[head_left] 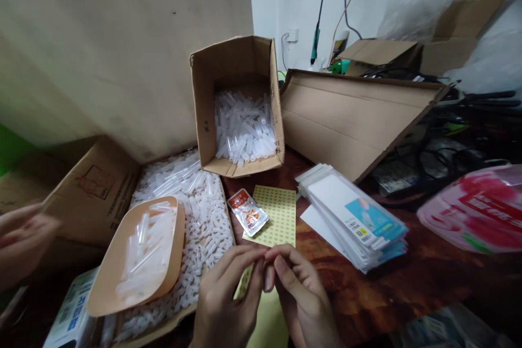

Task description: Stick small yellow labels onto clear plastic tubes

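Note:
My left hand (232, 293) and my right hand (302, 293) meet at the fingertips near the table's front edge. Fingers and thumbs are pinched together, and whatever they hold, if anything, is too small or hidden to make out. Beneath them lies a yellow sheet of small round stickers (281, 212), partly covered by my fingers. A red and silver foil packet (248, 212) rests on that sheet's upper left part. To the right sits a stack of clear-sleeved packages (350, 217) with blue and white printed cards.
An orange tray (177, 239) of clear tubes rests on a shallow box of small white pieces (212, 228). A cardboard box (206, 119) of translucent tubes stands behind. Another person's blurred hand (26, 239) is at left. A pink bag (460, 201) and cables (481, 103) lie right.

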Demonstrator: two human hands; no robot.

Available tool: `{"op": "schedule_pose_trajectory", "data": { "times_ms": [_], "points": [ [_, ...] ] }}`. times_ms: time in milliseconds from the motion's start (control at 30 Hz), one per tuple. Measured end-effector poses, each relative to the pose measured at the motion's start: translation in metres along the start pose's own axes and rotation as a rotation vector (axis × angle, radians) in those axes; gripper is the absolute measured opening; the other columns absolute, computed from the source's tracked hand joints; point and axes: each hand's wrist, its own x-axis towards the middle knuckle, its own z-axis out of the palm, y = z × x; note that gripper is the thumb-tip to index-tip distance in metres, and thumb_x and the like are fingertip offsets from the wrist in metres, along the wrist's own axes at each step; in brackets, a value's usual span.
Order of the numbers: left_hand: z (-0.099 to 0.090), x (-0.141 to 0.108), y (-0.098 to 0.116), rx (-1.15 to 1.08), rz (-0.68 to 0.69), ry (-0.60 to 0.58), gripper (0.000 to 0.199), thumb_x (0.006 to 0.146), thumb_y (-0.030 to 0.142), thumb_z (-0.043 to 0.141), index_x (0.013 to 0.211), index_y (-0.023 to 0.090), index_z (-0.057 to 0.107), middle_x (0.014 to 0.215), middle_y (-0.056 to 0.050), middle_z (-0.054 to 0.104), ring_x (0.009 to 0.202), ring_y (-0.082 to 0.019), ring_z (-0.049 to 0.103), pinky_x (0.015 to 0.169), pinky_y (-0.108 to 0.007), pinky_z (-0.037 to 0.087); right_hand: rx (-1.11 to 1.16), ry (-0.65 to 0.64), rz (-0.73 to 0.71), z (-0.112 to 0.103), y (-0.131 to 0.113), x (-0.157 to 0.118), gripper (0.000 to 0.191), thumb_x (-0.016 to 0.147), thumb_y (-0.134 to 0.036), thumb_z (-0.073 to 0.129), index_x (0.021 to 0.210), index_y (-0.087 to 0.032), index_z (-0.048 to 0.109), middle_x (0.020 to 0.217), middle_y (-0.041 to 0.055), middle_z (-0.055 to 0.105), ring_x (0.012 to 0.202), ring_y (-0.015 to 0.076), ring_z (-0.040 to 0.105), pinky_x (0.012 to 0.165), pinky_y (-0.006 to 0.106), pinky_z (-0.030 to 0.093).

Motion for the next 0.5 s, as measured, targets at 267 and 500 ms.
{"op": "schedule_pose_trajectory", "data": {
  "times_ms": [267, 500],
  "points": [
    [-0.006, 0.014, -0.004, 0.001, -0.1, 0.046, 0.012, 0.093, 0.013, 0.06, 0.096, 0.019, 0.069, 0.088, -0.003, 0.074, 0.078, -0.016, 0.072, 0.071, -0.023, 0.058, -0.357, -0.094, -0.049, -0.004, -0.005, -0.006, 0.042, 0.095, -0.051, 0.063, 0.128, -0.025, 0.071, 0.081, 0.005, 0.07, 0.079, 0.0202, 0.065, 0.082, 0.034, 0.05],
    [-0.003, 0.024, -0.01, -0.029, -0.126, 0.124, 0.012, 0.094, 0.017, 0.061, 0.093, 0.019, 0.073, 0.088, -0.003, 0.075, 0.079, -0.015, 0.072, 0.073, -0.022, 0.057, -0.708, -0.223, -0.141, -0.006, -0.013, 0.0, 0.052, 0.1, -0.048, 0.055, 0.148, -0.028, 0.053, 0.087, 0.0047, 0.072, 0.083, 0.0214, 0.069, 0.085, 0.036, 0.054]
  ]
}}
